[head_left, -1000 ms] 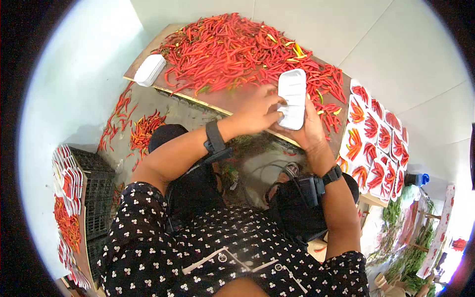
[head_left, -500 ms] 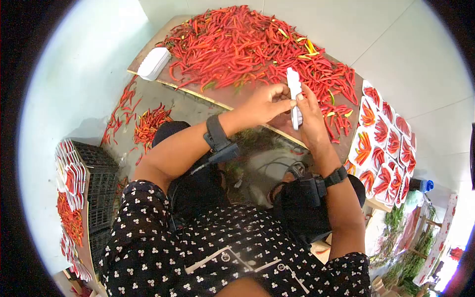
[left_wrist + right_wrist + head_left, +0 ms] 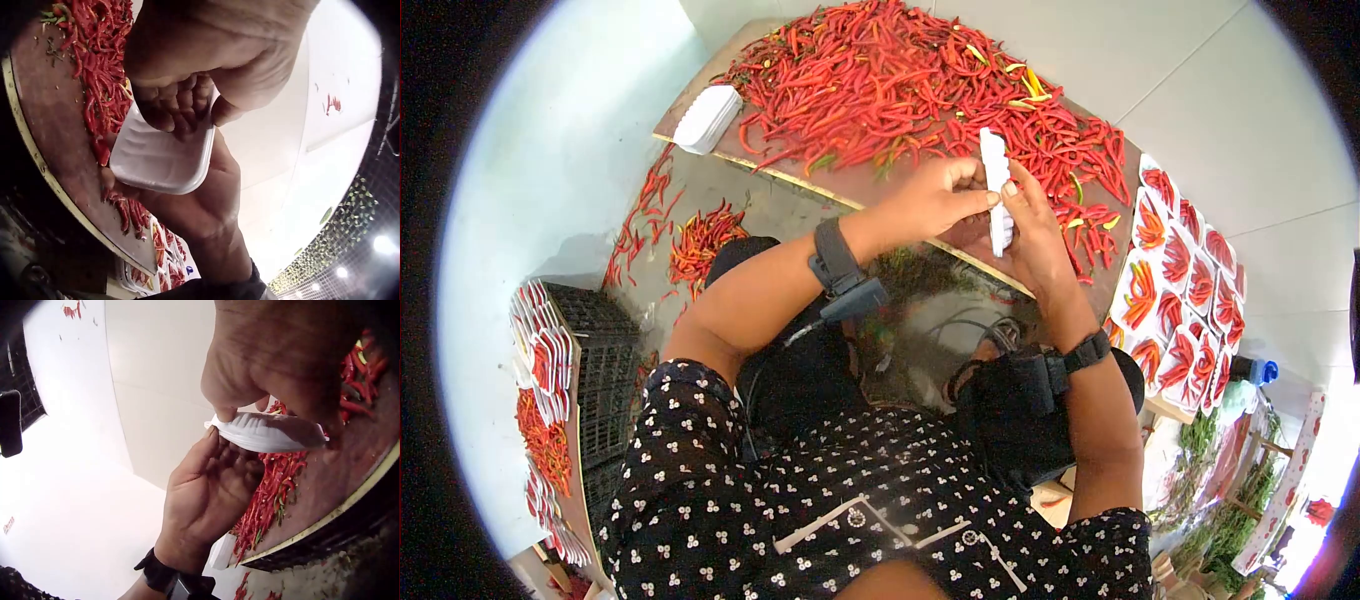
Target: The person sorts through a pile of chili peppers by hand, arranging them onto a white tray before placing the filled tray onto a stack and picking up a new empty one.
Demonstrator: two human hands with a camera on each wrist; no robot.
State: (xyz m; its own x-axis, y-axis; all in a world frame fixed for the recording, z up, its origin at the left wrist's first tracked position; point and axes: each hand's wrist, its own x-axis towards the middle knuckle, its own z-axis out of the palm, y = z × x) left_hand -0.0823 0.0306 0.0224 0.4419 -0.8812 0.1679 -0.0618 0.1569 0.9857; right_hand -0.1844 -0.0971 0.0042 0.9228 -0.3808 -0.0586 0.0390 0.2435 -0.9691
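Observation:
Both hands hold a white ribbed foam tray [image 3: 994,165] above the table's front edge, edge-on to the head view. My left hand [image 3: 925,205] pinches its near side with thumb and curled fingers; in the left wrist view these fingers reach over the tray's [image 3: 147,156] hollow. My right hand [image 3: 1040,245] grips the other side, its palm and fingers around the tray's outside. The right wrist view shows the left thumb on the rim of the tray [image 3: 269,432]. No chilies are visible in the tray's hollow. Behind the hands lies a large heap of red chilies [image 3: 860,80].
A stack of white trays [image 3: 707,118] stands at the table's left corner. Chili-filled trays [image 3: 1175,258] are spread at the right. Black crates [image 3: 605,370] and more filled trays [image 3: 545,350] stand at the left. Loose chilies [image 3: 705,240] lie on the floor.
The tray has turned from face-on to edge-on in the head view. My left hand, blurred at the tray's side before, now pinches its rim. Since half a second ago the hands have barely moved.

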